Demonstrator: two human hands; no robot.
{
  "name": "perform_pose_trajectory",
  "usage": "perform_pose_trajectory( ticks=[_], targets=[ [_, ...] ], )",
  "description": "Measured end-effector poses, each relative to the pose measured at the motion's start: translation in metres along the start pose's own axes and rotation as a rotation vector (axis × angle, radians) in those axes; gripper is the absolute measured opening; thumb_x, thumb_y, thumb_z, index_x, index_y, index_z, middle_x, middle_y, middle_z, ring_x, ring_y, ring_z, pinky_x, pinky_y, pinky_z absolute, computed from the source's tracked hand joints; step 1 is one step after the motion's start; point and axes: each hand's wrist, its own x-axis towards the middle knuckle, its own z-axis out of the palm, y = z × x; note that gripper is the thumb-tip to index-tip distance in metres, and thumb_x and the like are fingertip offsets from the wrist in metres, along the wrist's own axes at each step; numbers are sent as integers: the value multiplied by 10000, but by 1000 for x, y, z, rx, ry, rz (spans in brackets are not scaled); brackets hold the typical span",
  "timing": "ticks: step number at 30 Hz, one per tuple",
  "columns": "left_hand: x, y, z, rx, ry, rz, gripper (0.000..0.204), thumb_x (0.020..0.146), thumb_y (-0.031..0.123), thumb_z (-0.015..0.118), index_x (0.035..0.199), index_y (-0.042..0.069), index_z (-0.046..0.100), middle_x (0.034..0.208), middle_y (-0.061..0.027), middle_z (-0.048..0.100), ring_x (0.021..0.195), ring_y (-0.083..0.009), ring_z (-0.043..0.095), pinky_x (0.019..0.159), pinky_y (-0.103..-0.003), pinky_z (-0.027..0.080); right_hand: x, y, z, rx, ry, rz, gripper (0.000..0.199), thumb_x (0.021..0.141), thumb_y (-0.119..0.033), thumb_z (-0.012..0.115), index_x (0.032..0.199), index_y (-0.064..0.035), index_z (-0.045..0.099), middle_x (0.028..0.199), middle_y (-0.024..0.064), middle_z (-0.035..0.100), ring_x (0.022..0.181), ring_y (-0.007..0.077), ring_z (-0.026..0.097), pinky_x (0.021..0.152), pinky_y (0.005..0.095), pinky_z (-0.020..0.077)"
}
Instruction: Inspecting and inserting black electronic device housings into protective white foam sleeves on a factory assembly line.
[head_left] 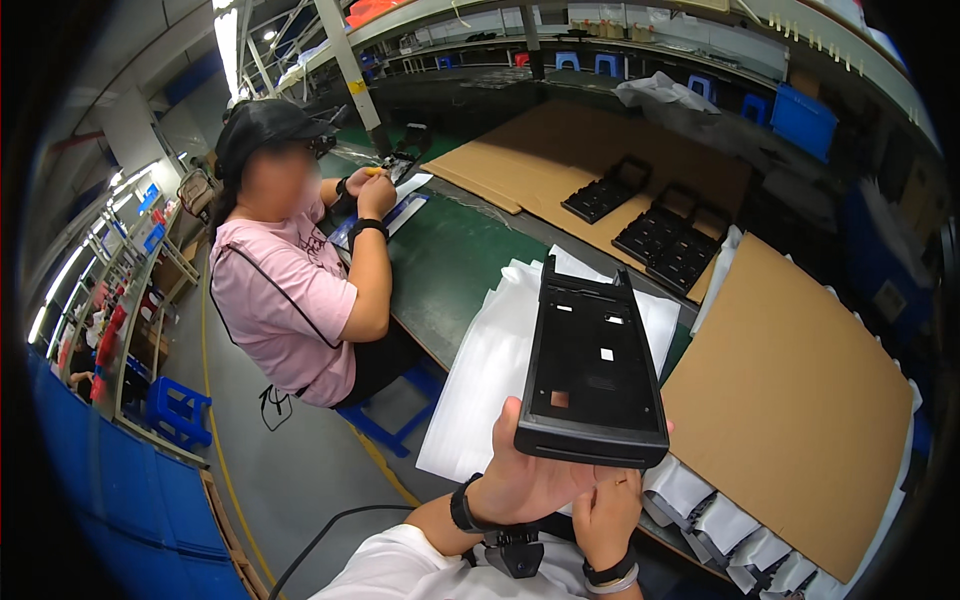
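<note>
A long black plastic housing (590, 365), with small cutouts through its floor and an open frame at its far end, is held tilted up in front of me. My left hand (525, 480) grips its near end from below, thumb along the left side. Close under that end is my right hand (607, 512), its fingers curled. What it holds, if anything, is hidden. Behind the housing, white foam sheets (478, 390) lie stacked on the green-topped table (455, 265).
A co-worker in a pink shirt (285, 300) sits at left, hands (372, 190) over the table. Several black frames (670, 235) rest on flat cardboard (530, 155) beyond. At right, a cardboard sheet (795, 400) covers white-wrapped pieces (730, 525). A blue stool (180, 412) stands far left.
</note>
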Motion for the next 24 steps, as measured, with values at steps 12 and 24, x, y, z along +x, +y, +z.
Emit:
perform_pose_trajectory(
  ticks=[12, 24],
  targets=[
    [0, 10, 4, -107, -96, -88, 988, 701, 571, 619, 1433, 40, 219, 1316, -275, 392, 1194, -407, 439, 974, -475, 400, -3, 2, 2, 5, -53, 23, 491, 738, -113, 550, 1196, 57, 499, 1251, 208, 508, 1160, 384, 461, 986, 465, 362],
    [115, 121, -137, 1330, 253, 89, 678, 821, 138, 605, 1434, 123, 316, 702, -19, 513, 638, -89, 479, 590, -228, 412, 9, -14, -10, -125, 133, -22, 272, 736, -185, 647, 994, -100, 657, 1092, 114, 600, 1129, 319, 513, 933, 421, 420]
  ],
)
